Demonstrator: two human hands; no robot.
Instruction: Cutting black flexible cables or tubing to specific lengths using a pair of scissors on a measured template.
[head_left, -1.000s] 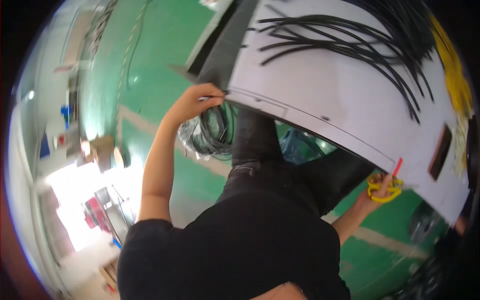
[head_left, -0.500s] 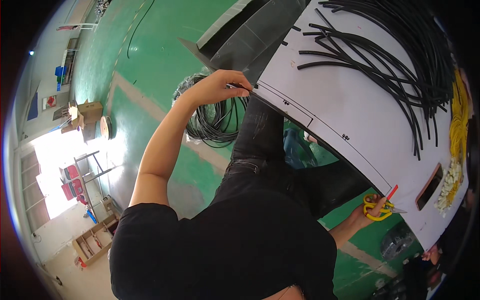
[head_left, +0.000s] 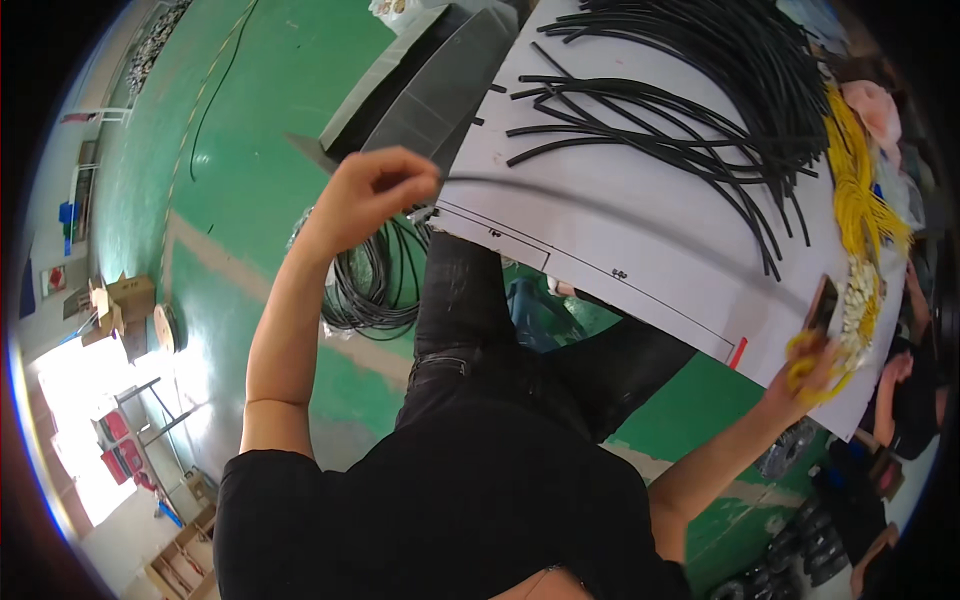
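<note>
Head view: a black cable (head_left: 600, 205) stretched across the white table (head_left: 640, 270).
Left hand (head_left: 375, 195) has lifted, pinching the cable's end; right hand (head_left: 810, 375) grips yellow scissors (head_left: 800, 360) at its far end.

The left hand (head_left: 375, 195) has pulled a black cable (head_left: 600, 210) taut across the board (head_left: 640, 260).

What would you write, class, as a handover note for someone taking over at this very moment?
Left hand: raised, pinching one end of a black tube stretched across the white table.
Right hand: at the table's right edge, gripping a yellow-handled tool.
Done: many cut black tubes piled on the table; yellow pieces beside them.
Left: black coil on the floor remains.
</note>
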